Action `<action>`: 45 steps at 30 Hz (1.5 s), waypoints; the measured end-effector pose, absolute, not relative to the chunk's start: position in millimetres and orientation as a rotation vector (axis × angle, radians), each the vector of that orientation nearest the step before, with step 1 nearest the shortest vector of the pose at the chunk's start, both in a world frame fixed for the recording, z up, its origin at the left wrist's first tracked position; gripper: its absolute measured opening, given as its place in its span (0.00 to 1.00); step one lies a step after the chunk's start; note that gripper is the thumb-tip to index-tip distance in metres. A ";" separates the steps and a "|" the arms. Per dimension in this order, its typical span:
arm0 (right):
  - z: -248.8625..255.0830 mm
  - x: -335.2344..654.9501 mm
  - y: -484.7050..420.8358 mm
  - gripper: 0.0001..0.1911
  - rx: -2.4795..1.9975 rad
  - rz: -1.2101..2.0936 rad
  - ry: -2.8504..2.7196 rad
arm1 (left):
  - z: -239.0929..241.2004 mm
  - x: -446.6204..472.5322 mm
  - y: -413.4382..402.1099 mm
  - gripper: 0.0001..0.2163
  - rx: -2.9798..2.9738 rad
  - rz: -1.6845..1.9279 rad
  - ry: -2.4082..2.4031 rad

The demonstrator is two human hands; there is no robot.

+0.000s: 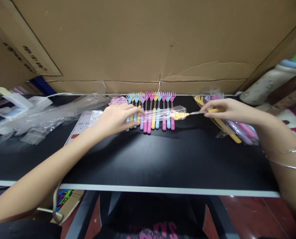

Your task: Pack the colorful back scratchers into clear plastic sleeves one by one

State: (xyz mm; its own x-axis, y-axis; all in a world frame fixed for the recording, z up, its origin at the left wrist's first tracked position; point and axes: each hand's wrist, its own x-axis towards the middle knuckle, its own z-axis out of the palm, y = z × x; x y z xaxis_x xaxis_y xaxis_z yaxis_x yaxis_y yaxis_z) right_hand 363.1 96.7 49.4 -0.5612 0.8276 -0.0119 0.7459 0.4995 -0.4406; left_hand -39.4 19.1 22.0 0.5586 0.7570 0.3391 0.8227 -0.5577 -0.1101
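While left fingers [135, 110] hold film [155, 116], right fingers [208, 106] grip a yellow scratcher [197, 113].

Worn on the head, the one camera looks forward and down from above the shirt [151, 229], across the table [148, 162] to the cardboard [128, 39] behind; it sits near, with the left hand [119, 116] and right hand [231, 111] both well inside its wide view.

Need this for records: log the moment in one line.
left hand: touching clear plastic sleeve | right hand: holding yellow-handled metal-shafted scratcher | scratcher's yellow claw: inside sleeve
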 end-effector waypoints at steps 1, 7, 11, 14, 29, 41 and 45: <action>49.2 363.2 96.6 0.24 -1.370 0.608 -2.545 | 22.0 -39.4 19.0 0.15 -2.539 -0.371 -1.316; 51.0 357.8 91.5 0.25 -1.372 0.632 -2.552 | 23.0 -39.2 18.1 0.14 -2.558 -0.390 -1.314; 52.5 354.5 89.0 0.25 -1.364 0.614 -2.555 | 22.6 -39.8 18.0 0.14 -2.564 -0.395 -1.311; 51.4 353.1 89.6 0.26 -1.365 0.579 -2.555 | 21.4 -40.9 18.5 0.14 -2.574 -0.387 -1.285; 49.0 349.0 89.8 0.21 -1.334 0.545 -2.482 | 22.0 -41.7 21.0 0.14 -2.606 -0.392 -1.255; 49.3 348.6 88.6 0.22 -1.318 0.552 -2.546 | 20.4 -42.3 21.0 0.14 -2.612 -0.377 -1.281; 47.6 345.9 85.6 0.22 -1.323 0.572 -2.536 | 21.0 -41.3 20.4 0.14 -2.614 -0.378 -1.273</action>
State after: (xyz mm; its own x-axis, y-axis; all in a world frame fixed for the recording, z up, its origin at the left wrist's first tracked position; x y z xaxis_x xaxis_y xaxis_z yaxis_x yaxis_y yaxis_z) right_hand 345.9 85.6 47.6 -0.5688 0.8222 0.0182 0.7349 0.5181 -0.4375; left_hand -41.3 20.4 21.0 0.5945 0.7388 0.3175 0.7923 -0.6055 -0.0746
